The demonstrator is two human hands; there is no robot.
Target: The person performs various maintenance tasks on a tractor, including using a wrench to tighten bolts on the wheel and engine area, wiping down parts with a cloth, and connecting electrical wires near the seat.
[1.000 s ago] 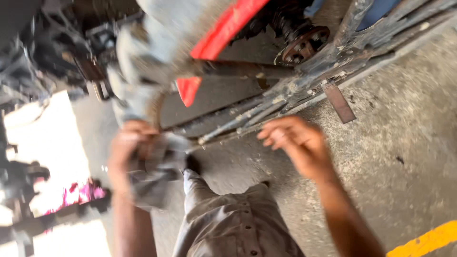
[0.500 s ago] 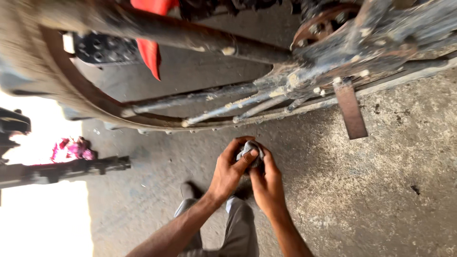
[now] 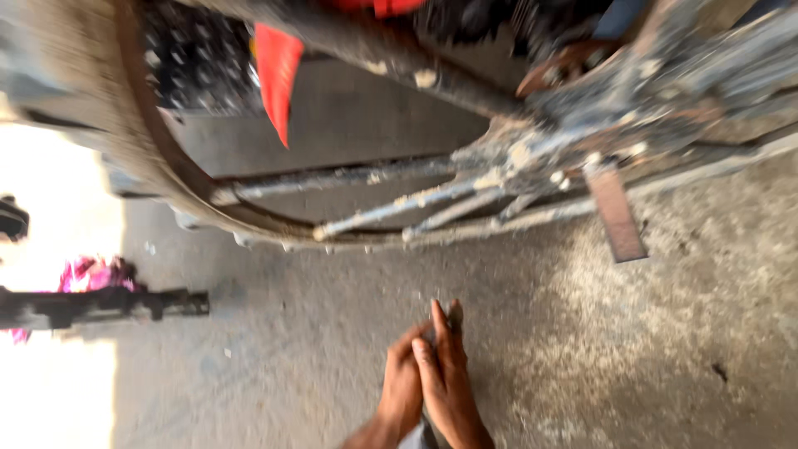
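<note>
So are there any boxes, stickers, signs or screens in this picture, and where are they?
None that I can see: no box, sticker, sign or screen.
Red plastic flap: top left on the vehicle frame, pointed and plain.
The hands: pressed together at the bottom, over the concrete floor.

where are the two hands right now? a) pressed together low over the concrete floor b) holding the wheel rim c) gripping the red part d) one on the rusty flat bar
a: the left hand and right hand are pressed together above the concrete floor, well below the wheel rim.

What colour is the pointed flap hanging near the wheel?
Bright red flap, clearest in the head view.
</note>
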